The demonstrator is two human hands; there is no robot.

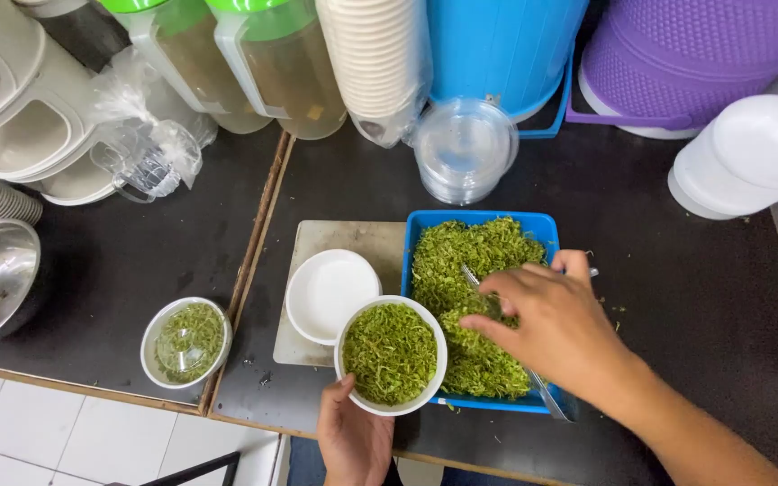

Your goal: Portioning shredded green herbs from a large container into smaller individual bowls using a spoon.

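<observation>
dark counter (677, 297) above white floor tiles (29, 432); left hand (353, 436) grips the white bowl (392, 354), right hand (556, 324) pinches half-hidden tongs (547, 396).

A white bowl (392, 355) of green shreds is held by the left hand (353, 439); metal tongs (497, 310) are gripped by the right hand (551, 328) over the blue tray (483, 222).

The bowl (392, 355) sits in the left hand (353, 436), touching the tray (483, 222) to its right, where the right hand (551, 324) grips tongs (533, 382); an empty bowl (330, 294) lies just behind-left, a lidded bowl (186, 342) farther left.
</observation>
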